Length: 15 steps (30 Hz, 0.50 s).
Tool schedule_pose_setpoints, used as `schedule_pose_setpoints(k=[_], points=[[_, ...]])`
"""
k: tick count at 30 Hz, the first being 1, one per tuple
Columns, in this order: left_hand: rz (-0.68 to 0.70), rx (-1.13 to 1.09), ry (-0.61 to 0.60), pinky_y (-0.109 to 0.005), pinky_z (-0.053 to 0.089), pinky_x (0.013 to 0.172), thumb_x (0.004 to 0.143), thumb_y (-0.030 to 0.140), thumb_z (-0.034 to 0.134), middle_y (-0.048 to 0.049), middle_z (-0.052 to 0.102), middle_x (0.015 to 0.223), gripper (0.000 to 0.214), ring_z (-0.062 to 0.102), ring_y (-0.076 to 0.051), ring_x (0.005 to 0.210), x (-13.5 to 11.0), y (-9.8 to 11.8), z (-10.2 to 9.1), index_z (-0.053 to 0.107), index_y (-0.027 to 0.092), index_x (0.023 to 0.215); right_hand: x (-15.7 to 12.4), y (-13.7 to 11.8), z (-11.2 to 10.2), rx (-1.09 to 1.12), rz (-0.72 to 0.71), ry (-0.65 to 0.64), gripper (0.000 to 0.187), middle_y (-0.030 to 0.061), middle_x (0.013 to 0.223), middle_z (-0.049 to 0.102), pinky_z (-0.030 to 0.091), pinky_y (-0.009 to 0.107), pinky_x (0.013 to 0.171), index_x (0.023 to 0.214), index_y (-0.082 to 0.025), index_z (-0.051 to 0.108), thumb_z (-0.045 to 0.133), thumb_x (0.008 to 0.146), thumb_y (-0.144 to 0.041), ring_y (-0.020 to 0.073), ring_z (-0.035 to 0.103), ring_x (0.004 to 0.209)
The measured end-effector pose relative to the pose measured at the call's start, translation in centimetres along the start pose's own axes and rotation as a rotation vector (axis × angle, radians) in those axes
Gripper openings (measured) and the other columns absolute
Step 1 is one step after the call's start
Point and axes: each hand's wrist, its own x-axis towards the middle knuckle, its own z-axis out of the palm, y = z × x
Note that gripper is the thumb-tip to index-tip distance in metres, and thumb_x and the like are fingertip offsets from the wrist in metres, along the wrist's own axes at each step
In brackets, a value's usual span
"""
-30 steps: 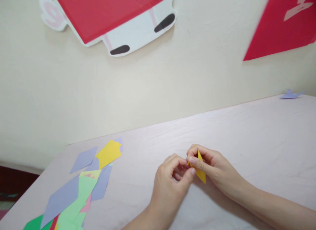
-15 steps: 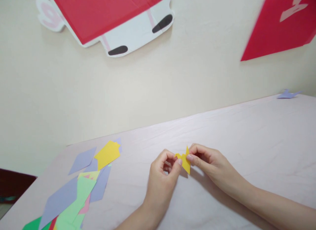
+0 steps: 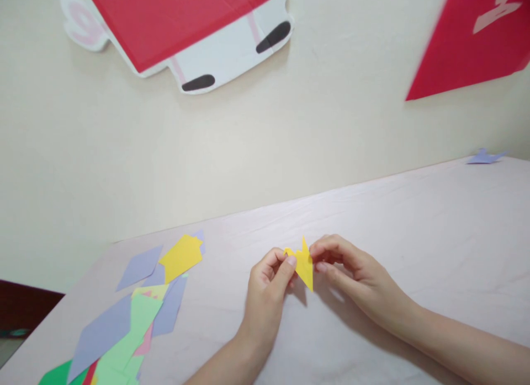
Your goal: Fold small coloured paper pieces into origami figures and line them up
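Left hand (image 3: 268,288) pinches small yellow pointed folded-paper figure (image 3: 305,268) by its left end over pale counter (image 3: 385,208), near-middle; right hand (image 3: 351,274), half-open at its right edge, contact unclear, could bend thin points if it bumps them.

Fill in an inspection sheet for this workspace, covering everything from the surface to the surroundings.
Surface: pale tabletop, lightly wrinkled.
Work pieces: yellow folded paper, pointed at top and bottom; purple folded paper near the far right edge.
Clutter: overlapping coloured papers on the left.
Hands: left hand pinches the yellow piece; right hand is at its right edge, contact unclear.
Cables: nothing seen.
Surroundings: pale wall with a red-and-white cutout and a red sign.
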Motion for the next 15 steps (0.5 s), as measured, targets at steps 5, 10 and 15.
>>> schedule_pose_setpoints(k=[5,10,15], points=[[0.027,0.039,-0.014,-0.021,0.037,0.060,0.084,0.043,0.062,0.0036,0.049,0.063,0.031,0.044,-0.012,0.063,-0.03,0.13,0.09,0.053,0.019,0.067,0.18,-0.52,-0.16,-0.114,-0.106,-0.029,0.016,0.0040,0.089,0.061,0.047,0.031,0.076,0.086,-0.023,0.063,0.049,0.090,-0.016,0.0189,0.059,0.087],[0.069,0.090,-0.031,-0.022,0.037,0.062,0.085,0.040,0.060,0.0039,0.048,0.062,0.028,0.044,-0.012,0.063,-0.02,0.31,0.07,0.056,0.018,0.068,0.14,-0.50,-0.12,-0.108,-0.065,-0.019,0.014,0.0032,0.092,0.060,0.047,0.028,0.074,0.089,-0.023,0.061,0.050,0.088,-0.014,0.0176,0.058,0.088],[0.055,0.106,-0.048,-0.023,0.036,0.062,0.089,0.042,0.056,0.0032,0.048,0.063,0.032,0.043,-0.012,0.064,-0.07,0.18,-0.05,0.055,0.018,0.069,0.21,-0.50,-0.07,-0.083,-0.040,-0.020,0.011,0.0021,0.092,0.058,0.046,0.026,0.072,0.088,-0.022,0.061,0.052,0.089,-0.015,0.0151,0.057,0.085]])
